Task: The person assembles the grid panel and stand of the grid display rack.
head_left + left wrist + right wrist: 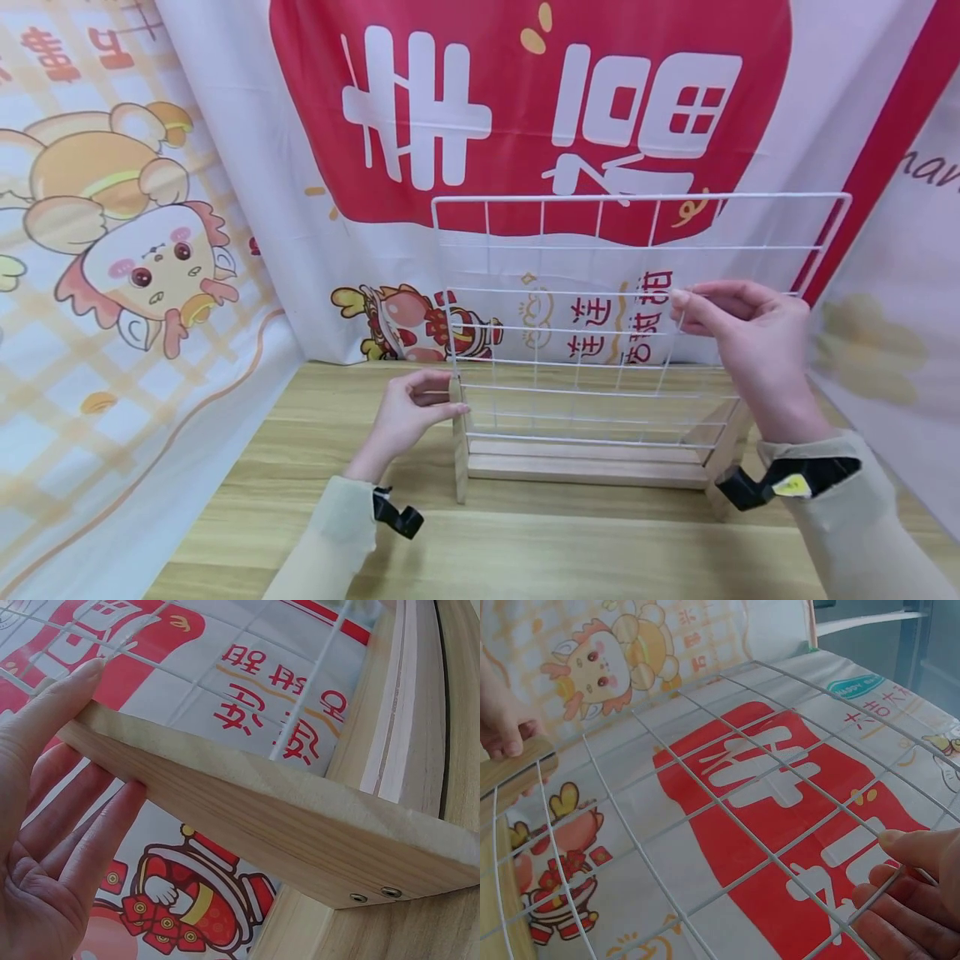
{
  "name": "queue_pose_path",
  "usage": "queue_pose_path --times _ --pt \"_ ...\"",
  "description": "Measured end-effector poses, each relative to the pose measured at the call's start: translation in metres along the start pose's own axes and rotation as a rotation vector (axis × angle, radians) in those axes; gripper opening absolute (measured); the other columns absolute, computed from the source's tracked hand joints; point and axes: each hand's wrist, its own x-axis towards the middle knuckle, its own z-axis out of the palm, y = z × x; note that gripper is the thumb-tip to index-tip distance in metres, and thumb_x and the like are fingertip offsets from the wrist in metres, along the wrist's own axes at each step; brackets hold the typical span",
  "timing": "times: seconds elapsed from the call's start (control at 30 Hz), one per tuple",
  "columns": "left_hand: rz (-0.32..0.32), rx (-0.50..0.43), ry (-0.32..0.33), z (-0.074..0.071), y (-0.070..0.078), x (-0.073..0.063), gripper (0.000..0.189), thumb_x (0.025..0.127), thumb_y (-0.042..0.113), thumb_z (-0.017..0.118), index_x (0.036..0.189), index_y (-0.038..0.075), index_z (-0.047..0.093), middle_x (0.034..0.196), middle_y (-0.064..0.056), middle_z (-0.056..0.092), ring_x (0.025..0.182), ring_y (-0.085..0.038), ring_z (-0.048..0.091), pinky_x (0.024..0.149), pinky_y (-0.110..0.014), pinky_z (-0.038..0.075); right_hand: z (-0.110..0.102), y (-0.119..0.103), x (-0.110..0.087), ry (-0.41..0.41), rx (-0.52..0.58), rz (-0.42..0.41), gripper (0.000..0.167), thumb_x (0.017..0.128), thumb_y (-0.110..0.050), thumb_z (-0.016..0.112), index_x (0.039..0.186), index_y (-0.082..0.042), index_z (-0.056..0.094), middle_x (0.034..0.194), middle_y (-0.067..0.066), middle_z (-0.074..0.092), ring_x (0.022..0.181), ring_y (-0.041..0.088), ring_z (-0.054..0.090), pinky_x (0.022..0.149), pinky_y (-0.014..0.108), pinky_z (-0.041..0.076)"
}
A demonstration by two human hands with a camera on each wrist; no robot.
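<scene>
A white wire grid panel [637,197] stands upright between the two side boards of a wooden stand [585,472]. My left hand [401,417] grips the upper end of the left side board [459,458], thumb on one face and fingers on the other; the left wrist view shows this board [225,795] close up, with two screws low on it. Higher up and to the right, my right hand [761,346] pinches a wire of the grid between thumb and fingers, which the right wrist view shows near the grid wires [771,856]. The right side board is partly hidden behind my right wrist.
The stand rests on a wood-grain table [300,500]. Behind it hangs a white cloth with a large red patch [517,83] and white characters. A checked cloth with a cartoon animal [150,267] hangs at the left. Another pale cloth [892,350] is at the right.
</scene>
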Motion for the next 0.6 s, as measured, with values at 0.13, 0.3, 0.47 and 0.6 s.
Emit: queue_pose_path --times 0.13,0.3,0.47,0.6 --pt "0.012 0.009 0.0 0.0 -0.001 0.0 0.048 0.075 0.019 0.093 0.116 0.008 0.072 0.111 -0.007 0.074 0.1 -0.026 0.072 0.084 -0.035 0.061 0.003 0.01 -0.004 0.005 0.019 -0.022 0.045 0.086 -0.036 0.083 0.118 -0.006 0.074 0.104 0.001 0.076 0.082 0.014 0.075 0.079 0.018 0.056" --pt "0.013 0.022 0.004 0.0 0.0 0.0 0.048 0.075 0.021 0.093 0.117 0.009 0.072 0.11 -0.006 0.074 0.101 -0.025 0.071 0.087 -0.035 0.06 0.006 0.018 -0.008 0.008 0.011 -0.041 0.043 0.087 -0.036 0.082 0.118 -0.008 0.074 0.106 0.001 0.076 0.085 0.013 0.075 0.08 0.018 0.056" --pt "0.049 -0.01 0.003 0.001 0.005 -0.001 0.058 0.074 0.018 0.094 0.126 0.008 0.068 0.116 -0.01 0.072 0.104 -0.025 0.07 0.091 -0.035 0.058 0.008 0.026 -0.012 0.016 0.005 -0.057 0.041 0.087 -0.035 0.082 0.117 -0.008 0.074 0.105 0.001 0.076 0.084 0.014 0.075 0.082 0.016 0.055" --pt "0.168 -0.106 0.033 0.003 0.02 0.0 0.068 0.075 0.006 0.091 0.137 0.01 0.062 0.123 -0.016 0.068 0.108 -0.029 0.069 0.094 -0.037 0.057 0.01 0.034 -0.015 0.031 0.009 -0.06 0.039 0.087 -0.033 0.083 0.116 -0.007 0.075 0.104 0.002 0.076 0.084 0.014 0.075 0.082 0.016 0.055"
